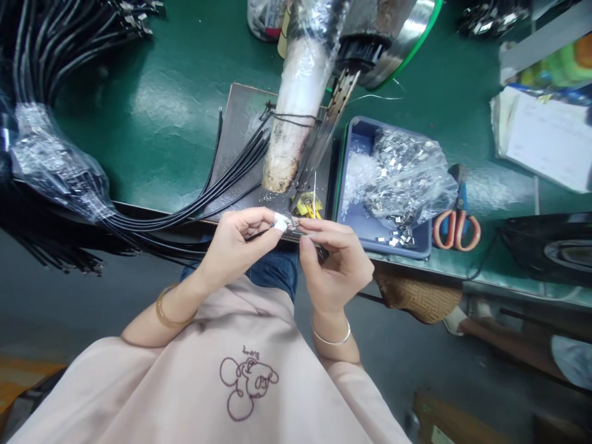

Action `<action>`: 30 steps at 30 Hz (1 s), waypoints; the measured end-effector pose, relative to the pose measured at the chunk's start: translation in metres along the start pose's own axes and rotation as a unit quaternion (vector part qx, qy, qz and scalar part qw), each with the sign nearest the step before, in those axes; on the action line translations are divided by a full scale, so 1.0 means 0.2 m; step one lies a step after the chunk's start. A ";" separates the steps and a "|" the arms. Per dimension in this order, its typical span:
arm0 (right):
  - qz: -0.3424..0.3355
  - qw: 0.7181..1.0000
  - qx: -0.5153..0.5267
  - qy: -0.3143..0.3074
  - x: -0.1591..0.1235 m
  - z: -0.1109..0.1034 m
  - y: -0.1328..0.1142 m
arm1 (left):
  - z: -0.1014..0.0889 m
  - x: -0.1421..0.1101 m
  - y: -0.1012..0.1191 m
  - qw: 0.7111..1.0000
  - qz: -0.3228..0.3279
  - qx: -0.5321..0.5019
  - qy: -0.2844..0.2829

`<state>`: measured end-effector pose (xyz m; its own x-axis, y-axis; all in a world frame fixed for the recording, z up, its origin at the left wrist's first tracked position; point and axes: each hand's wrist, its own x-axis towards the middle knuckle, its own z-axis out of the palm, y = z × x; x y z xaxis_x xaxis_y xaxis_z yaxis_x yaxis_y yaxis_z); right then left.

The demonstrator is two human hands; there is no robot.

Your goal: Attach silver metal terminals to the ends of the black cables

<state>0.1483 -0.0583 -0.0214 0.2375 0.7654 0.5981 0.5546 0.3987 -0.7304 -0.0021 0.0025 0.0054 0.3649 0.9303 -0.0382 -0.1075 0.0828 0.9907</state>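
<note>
My left hand [243, 242], white tape round a fingertip, is closed in a pinch on a black cable [257, 234], which shows between its fingers. My right hand [337, 254] meets it fingertip to fingertip, thumb and forefinger closed on a small metal connector [292, 226] at the cable's end. The fingers partly hide this piece. Just beyond the hands, a soldering iron [330, 123] points down at a yellow piece [309, 205]. Beside it hangs a wide tube wrapped in clear film [298, 92]. Several black cables [231, 179] lie across a grey board [238, 123].
To the right stands a blue tray [358, 231] with a plastic bag of small metal parts [407, 166]. Scissors with orange handles [457, 229] lie beside it. Papers [550, 135] are farther right. A large film-wrapped cable bundle [55, 160] is at left. Another person's leg [509, 345] shows lower right.
</note>
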 end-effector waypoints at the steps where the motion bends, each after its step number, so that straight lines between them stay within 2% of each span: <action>1: -0.020 1.000 -0.019 -0.001 0.00 0.00 0.00 | 0.00 0.00 0.00 1.000 0.003 -0.002 0.000; 5: -0.096 0.991 -0.098 0.000 0.02 0.01 0.01 | 0.01 0.02 0.00 1.000 0.006 0.002 0.009; 9: -0.122 0.984 -0.131 0.001 0.04 0.02 0.01 | 0.02 0.03 -0.02 0.999 -0.002 0.017 0.027; 23: -0.075 0.994 -0.082 0.008 0.08 0.05 0.04 | 0.02 0.06 -0.02 0.995 0.049 0.071 0.055; 30: -0.083 0.993 -0.086 0.013 0.11 0.05 0.03 | 0.03 0.06 0.00 0.991 0.078 0.086 0.065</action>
<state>0.1481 -0.0348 -0.0157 0.1509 0.6827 0.7149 0.7151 0.4239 -0.5558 0.0079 0.0120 0.0048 0.2326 0.9661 0.1124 0.0091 -0.1177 0.9930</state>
